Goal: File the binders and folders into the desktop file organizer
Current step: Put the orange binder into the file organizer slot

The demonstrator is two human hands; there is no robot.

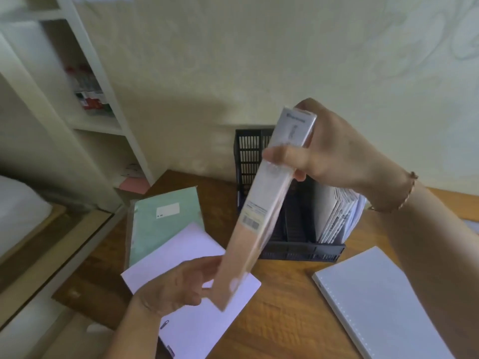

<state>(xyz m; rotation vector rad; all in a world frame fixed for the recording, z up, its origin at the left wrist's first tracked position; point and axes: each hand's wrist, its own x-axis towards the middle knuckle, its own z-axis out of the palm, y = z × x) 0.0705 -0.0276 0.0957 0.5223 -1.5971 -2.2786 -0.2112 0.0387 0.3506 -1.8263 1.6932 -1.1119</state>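
Binder (261, 208), peach-coloured and wrapped in clear film, is held edge-on and tilted above the desk (285, 320), its upper end leaning far and right. It is gripped by 2 hands: the right hand (334, 154) is closed around the top end, thumb across the near face and fingers behind, while the left hand (176, 288) is pinched loosely at the lower near corner, fingers only partly curled. The binder is lifted clear of everything, just in front of the black organizer (298, 248), and has not yet been entered into a slot.

Behind it, the organizer's right compartment is already filled with upright papers (337, 216); the compartments to the left appear free, though they are partly hidden by the binder. To the left, a lilac folder (181, 252) is laid over a green folder (166, 216), and a white notebook (375, 299) is set near and right.

Several slips may be expected from here. With the binder this tilted, its lower edge could be caught on the organizer's low front rail or on a divider, and the light organizer could be pushed back or tipped. The film wrap is likely slick, so the loose left pinch could be lost. If the full right slot is chosen, the papers could be crumpled.
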